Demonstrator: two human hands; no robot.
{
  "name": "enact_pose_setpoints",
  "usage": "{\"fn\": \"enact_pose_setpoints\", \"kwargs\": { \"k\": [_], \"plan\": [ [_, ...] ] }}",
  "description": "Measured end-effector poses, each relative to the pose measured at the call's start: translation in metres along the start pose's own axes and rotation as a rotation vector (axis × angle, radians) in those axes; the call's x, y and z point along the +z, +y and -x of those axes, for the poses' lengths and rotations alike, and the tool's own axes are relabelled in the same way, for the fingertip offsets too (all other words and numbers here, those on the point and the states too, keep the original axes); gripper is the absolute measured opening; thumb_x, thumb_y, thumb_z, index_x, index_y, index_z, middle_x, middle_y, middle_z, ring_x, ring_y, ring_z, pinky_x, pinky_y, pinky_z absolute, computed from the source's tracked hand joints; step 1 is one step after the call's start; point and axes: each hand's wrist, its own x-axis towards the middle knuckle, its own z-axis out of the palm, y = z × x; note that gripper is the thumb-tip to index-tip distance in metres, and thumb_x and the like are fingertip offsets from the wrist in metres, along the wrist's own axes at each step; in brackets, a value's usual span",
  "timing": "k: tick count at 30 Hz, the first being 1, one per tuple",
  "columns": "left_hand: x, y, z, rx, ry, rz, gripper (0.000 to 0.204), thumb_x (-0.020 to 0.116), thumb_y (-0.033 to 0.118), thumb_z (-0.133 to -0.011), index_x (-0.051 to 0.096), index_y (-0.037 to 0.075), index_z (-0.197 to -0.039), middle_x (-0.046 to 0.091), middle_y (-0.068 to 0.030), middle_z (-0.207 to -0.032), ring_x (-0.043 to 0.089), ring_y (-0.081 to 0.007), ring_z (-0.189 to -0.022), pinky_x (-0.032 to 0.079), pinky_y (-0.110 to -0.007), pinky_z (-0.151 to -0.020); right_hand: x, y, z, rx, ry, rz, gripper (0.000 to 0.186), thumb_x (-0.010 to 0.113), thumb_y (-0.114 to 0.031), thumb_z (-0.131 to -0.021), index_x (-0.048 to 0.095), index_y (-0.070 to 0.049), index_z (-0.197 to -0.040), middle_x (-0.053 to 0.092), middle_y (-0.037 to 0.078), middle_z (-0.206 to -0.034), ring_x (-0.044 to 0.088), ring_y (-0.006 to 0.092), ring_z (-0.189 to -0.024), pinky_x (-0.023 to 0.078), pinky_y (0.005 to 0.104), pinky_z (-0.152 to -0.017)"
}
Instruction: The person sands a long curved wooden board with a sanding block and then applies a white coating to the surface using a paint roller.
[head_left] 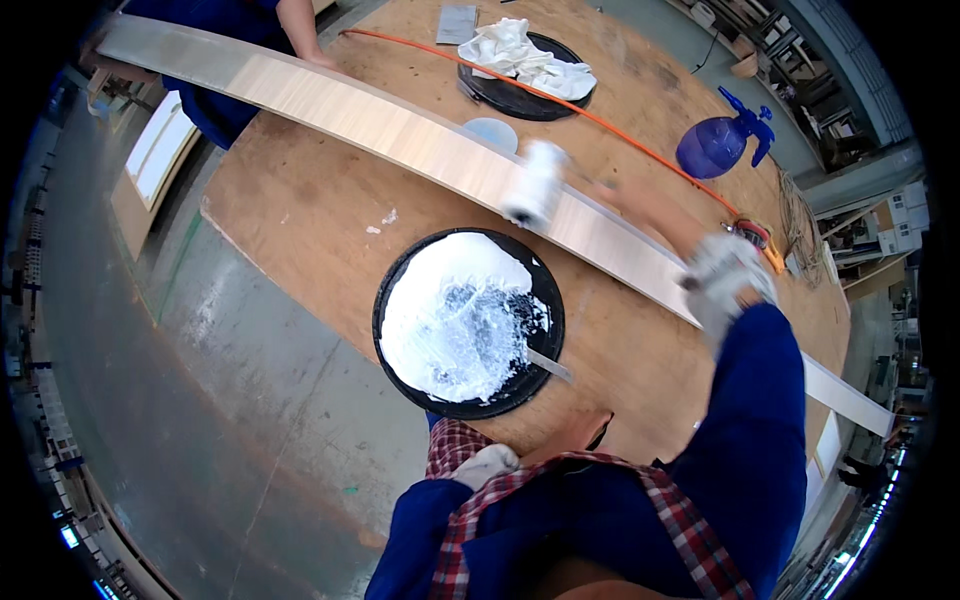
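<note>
A long, pale wood-grain board point(400, 135) lies slantwise across the table. Against its middle is a white paint roller point(538, 180), smeared by motion. My right hand point(725, 285), in a white glove, is closed at the handle end of the roller, near the board's right part; motion blurs it. In front of the board stands a round black tray point(378, 325) spread with thick white paste point(450, 310). A flat metal strip point(550, 365) sticks out over its right rim. Low at my waist, beside the checked cloth, is my gloved left hand point(487, 466), its fingers mostly hidden.
At the far left a co-worker in blue point(225, 25) stands at the board's end, one hand point(315, 58) by it. Behind the board, an orange hose point(620, 122) crosses the wooden table point(300, 195). A blue spray bottle point(715, 145) and a black tray with white cloth point(525, 60) stand there.
</note>
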Motion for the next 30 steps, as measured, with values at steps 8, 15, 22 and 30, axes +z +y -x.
{"fn": "enact_pose_setpoints", "kwargs": {
  "k": [8,15,22,30],
  "plan": [
    [-0.136,-0.055,0.187,-0.571,0.219,0.321,0.053,0.06,0.032,-0.076,0.044,0.002,-0.117,0.052,-0.0176,-0.107,0.051,-0.0272,-0.1,0.04,-0.036,-0.085,-0.027,-0.18,-0.07,-0.263,0.275,-0.097,0.049,0.046,-0.046,-0.081,0.06,-0.002,-0.096,0.06,0.02,-0.093,0.059,0.0307,-0.083,0.045,0.0407,-0.072],
    [-0.177,-0.097,0.091,-0.66,0.47,0.882,0.048,0.058,0.026,-0.078,0.045,0.0,-0.115,0.053,-0.0172,-0.106,0.053,-0.0249,-0.097,0.041,-0.034,-0.083,0.008,0.053,0.068,0.172,0.135,0.17,0.044,0.045,-0.043,-0.082,0.061,-0.005,-0.098,0.06,0.021,-0.093,0.058,0.0326,-0.086,0.044,0.0404,-0.075],
    [-0.18,-0.11,0.036,-0.625,0.473,1.253,0.042,0.057,0.02,-0.08,0.046,-0.002,-0.114,0.055,-0.0168,-0.104,0.054,-0.0226,-0.094,0.043,-0.032,-0.082,-0.01,-0.118,-0.029,-0.235,0.307,-0.216,0.049,0.042,-0.047,-0.084,0.059,-0.005,-0.101,0.059,0.02,-0.099,0.056,0.0323,-0.092,0.044,0.0413,-0.079],
    [-0.145,-0.065,0.236,-0.546,0.319,0.895,0.036,0.055,0.014,-0.082,0.047,-0.004,-0.112,0.056,-0.0163,-0.102,0.057,-0.02,-0.091,0.045,-0.029,-0.08,0.013,-0.19,0.001,-0.162,0.148,-0.212,0.059,0.039,-0.051,-0.085,0.057,0.005,-0.084,0.058,0.026,-0.082,0.057,0.0362,-0.08,0.043,0.0417,-0.07]
  ]
}}
